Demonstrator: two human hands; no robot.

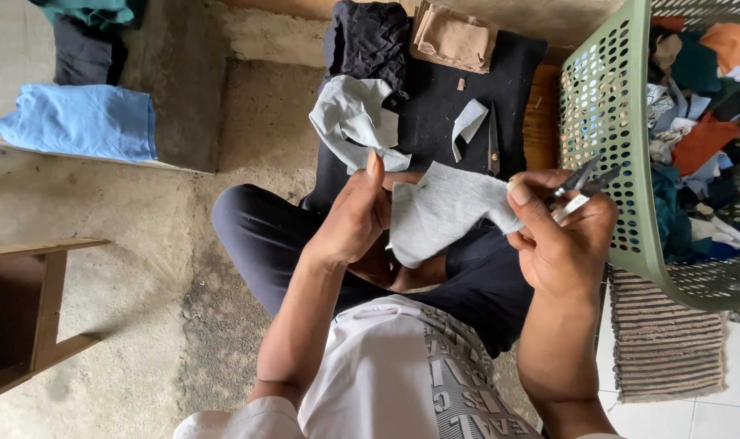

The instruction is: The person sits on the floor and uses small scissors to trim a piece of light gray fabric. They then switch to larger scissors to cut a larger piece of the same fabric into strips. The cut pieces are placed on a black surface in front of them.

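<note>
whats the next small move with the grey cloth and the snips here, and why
Probably bring the small snips down to the edge of the grey cloth piece. The left hand and the right hand hold the cloth stretched between them, while the snips sit in the right grip with their tips pointing away from the fabric, toward the green basket, so no cutting can happen yet.

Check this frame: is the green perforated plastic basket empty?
No, the green perforated plastic basket is filled with a heap of mixed coloured fabric scraps.
</note>
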